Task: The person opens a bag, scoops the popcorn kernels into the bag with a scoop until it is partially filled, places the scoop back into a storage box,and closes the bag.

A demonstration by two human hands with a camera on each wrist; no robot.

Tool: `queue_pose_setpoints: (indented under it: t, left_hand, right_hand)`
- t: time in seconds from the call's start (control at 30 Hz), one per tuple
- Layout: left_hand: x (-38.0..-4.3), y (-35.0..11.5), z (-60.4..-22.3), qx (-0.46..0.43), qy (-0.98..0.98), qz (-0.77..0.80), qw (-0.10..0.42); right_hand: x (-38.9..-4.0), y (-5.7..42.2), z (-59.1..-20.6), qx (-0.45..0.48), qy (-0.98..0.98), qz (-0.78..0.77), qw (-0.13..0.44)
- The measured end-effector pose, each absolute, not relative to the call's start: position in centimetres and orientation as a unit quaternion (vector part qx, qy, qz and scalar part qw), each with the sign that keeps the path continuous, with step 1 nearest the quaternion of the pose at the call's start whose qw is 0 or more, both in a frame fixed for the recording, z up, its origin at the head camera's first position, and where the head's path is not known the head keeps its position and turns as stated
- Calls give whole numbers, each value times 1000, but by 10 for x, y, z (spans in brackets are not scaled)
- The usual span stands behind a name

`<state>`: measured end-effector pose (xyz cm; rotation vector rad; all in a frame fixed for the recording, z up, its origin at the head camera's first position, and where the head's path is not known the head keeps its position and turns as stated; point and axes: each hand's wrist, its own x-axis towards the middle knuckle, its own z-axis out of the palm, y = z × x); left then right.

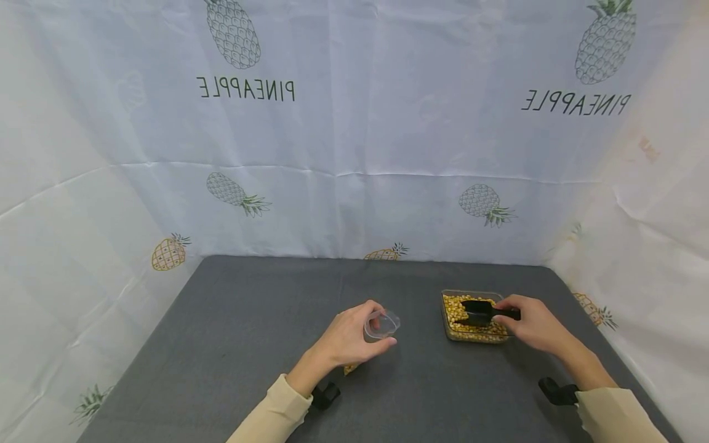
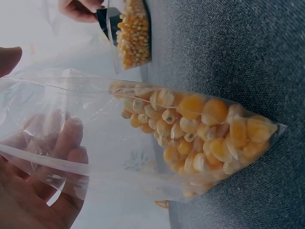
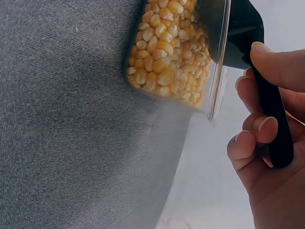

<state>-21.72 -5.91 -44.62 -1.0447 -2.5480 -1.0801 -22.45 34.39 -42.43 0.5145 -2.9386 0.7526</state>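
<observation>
My left hand (image 1: 350, 337) holds a clear plastic bag (image 2: 107, 129) near its top, fingers curled around the open mouth. Yellow corn kernels (image 2: 190, 133) fill the lower part of the bag, and its bottom corner meets the cloth. On the right, my right hand (image 1: 533, 321) grips the handle of a black scoop (image 1: 477, 312). The scoop's blade lies among corn kernels (image 3: 162, 47) inside a clear rectangular container (image 1: 450, 331). How much the scoop carries is hidden by its dark sides.
A dark grey cloth-covered table (image 1: 266, 307) lies under everything. White curtains (image 1: 354, 135) with pineapple prints hang behind it and on both sides. Black straps (image 1: 325, 395) circle both wrists.
</observation>
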Motion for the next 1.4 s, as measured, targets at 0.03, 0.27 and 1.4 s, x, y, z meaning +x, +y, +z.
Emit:
queue_pose_setpoints:
  t: [0.03,0.27,1.4]
  left_hand:
    - [-217,-59,-446,-353,-857,-365,91]
    - [-217,-60,-447,-352,-857,-366,86]
    - [-217,-59,-447,-354,-859,-360,89]
  right_hand:
    - [-225,344,-424,168,-955,244,33]
    - [-226,344,-425,176,-952,246,37]
    - [-227,341,-434,161,-948,274,27]
